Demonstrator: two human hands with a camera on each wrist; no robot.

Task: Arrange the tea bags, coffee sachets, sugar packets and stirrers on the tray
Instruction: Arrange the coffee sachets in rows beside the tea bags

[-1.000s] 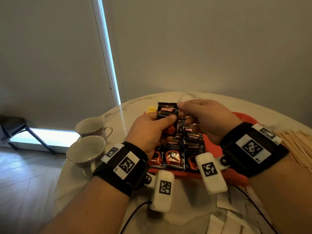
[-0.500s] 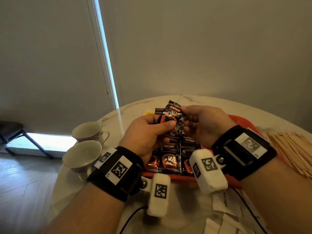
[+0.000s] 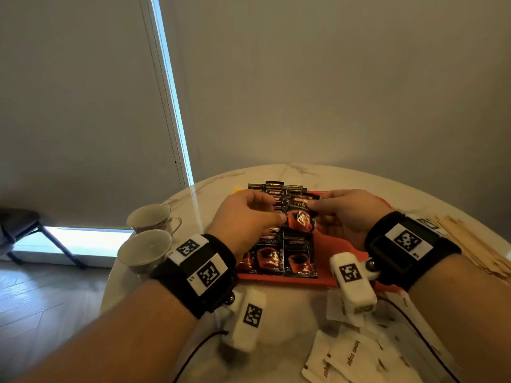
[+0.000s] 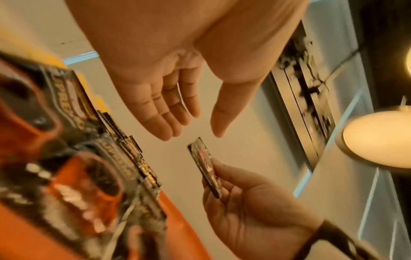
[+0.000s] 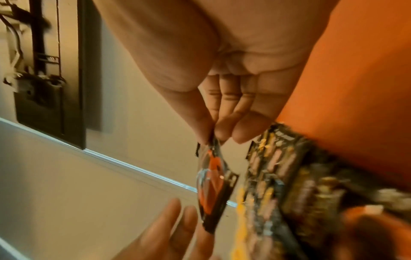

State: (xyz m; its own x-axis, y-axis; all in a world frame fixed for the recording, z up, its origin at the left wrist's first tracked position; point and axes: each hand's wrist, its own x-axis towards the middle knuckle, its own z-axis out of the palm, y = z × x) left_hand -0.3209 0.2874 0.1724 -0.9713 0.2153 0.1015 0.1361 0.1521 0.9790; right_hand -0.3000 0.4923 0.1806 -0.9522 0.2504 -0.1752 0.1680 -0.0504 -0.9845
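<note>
Head view: right hand (image 3: 348,217) pinches a coffee sachet (image 3: 300,217) by its top above the orange tray (image 3: 326,244), near the tabletop's (image 3: 210,194) far edge; left hand (image 3: 246,219) fingers spread, just beside it.

Two teacups (image 3: 149,236) stand touching at the left edge of the marble table (image 3: 276,172), beside a blind (image 3: 83,106).

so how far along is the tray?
Done: black-and-orange coffee sachets lie in rows on the orange tray. In hand: the right hand pinches one more sachet above them; the left hand is open beside it. Left: white brown-sugar packets and wooden stirrers sit on the marble table.
</note>
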